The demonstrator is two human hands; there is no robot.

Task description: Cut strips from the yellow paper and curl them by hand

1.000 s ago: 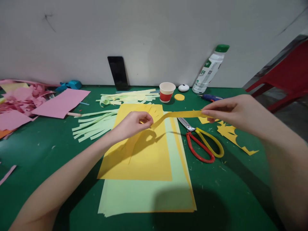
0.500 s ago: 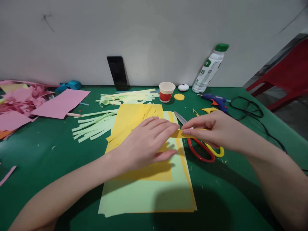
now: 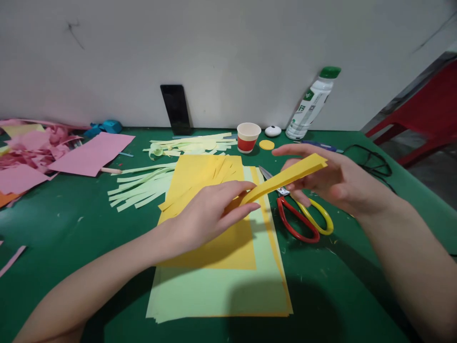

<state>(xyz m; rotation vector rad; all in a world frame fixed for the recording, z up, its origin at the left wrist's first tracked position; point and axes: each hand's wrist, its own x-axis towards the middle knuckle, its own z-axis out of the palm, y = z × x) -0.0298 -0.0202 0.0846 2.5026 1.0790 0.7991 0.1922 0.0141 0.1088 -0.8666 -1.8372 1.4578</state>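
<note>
My left hand (image 3: 217,212) pinches one end of a folded yellow paper strip (image 3: 285,177), raised at a slant above the paper stack. Near the strip's far end, my right hand (image 3: 317,178) is open, its fingers apart behind and beside the paper. Under my left hand lies a yellow paper sheet (image 3: 217,257) with several loose yellow strips (image 3: 185,195) on it. That sheet rests on a stack of pale green paper (image 3: 214,295). Scissors (image 3: 298,226) with one red and one yellow handle lie right of the stack, partly hidden by the strip and my right hand.
Pale green strips (image 3: 143,186) lie left of the stack. Along the wall stand a phone (image 3: 176,109), a paper cup (image 3: 248,138) and a leaning bottle (image 3: 310,107). Pink paper (image 3: 93,153) covers the far left. A black cord (image 3: 371,162) runs at right, near a red chair (image 3: 417,119).
My right hand has opened and let go of the strip. The strip has been lifted and tilted up to the right, now held in my left hand, which lay flat before.
</note>
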